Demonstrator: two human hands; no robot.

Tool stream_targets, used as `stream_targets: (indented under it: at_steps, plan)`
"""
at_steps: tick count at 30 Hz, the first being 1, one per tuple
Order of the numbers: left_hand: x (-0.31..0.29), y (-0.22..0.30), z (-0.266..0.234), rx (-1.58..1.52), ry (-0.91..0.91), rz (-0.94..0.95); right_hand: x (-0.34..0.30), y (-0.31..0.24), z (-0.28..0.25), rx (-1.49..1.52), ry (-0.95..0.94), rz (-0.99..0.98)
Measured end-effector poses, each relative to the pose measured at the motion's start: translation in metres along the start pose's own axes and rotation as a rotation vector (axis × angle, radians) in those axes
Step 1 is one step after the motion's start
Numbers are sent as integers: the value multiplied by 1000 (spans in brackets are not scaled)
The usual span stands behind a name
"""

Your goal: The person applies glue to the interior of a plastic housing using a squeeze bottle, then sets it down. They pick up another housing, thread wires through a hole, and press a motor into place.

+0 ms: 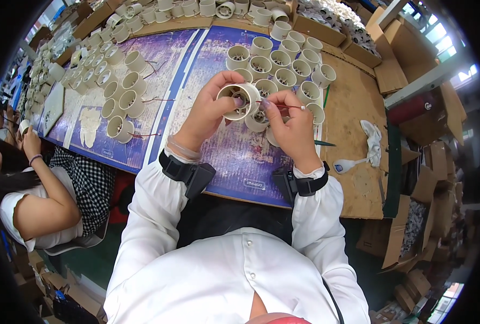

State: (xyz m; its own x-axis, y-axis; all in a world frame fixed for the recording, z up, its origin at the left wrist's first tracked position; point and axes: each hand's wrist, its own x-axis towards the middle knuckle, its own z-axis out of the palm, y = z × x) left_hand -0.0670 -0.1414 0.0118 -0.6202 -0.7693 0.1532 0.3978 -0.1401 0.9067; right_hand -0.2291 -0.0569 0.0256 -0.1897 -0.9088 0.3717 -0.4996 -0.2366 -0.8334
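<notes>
My left hand (pixel 206 110) grips a cream plastic cup-shaped housing (pixel 243 101), tilted so its open mouth faces me. My right hand (pixel 289 125) pinches a thin red wire (pixel 283 106) that runs from the housing's mouth toward the right. Both hands hover above a blue-purple printed mat (pixel 234 156) on the workbench. Several more cream housings (pixel 275 62) stand upright in a cluster just beyond my hands, some directly under them.
Further cream housings (pixel 122 97) with red leads lie on the mat at the left, where a seated person (pixel 40 200) works. A crumpled white cloth (pixel 371 141) and a small white tool (pixel 343 165) lie at the right. Cardboard boxes (pixel 391 59) line the far and right edges.
</notes>
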Motion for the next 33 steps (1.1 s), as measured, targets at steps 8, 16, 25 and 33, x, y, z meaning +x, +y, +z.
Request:
stream_targets:
  at_steps: [8, 16, 25, 33]
  plan:
    - [0, 4, 3, -117, -36, -146, 3, 7, 2, 414, -37, 65]
    - [-4, -1, 0, -393, -107, -183, 3, 4, 13, 630, -64, -61]
    - [-2, -11, -8, -620, -191, -335, 0, 2, 11, 535, -27, -139]
    - [-6, -6, 1, -619, -191, -326, -1, 4, 19, 858, -8, -30]
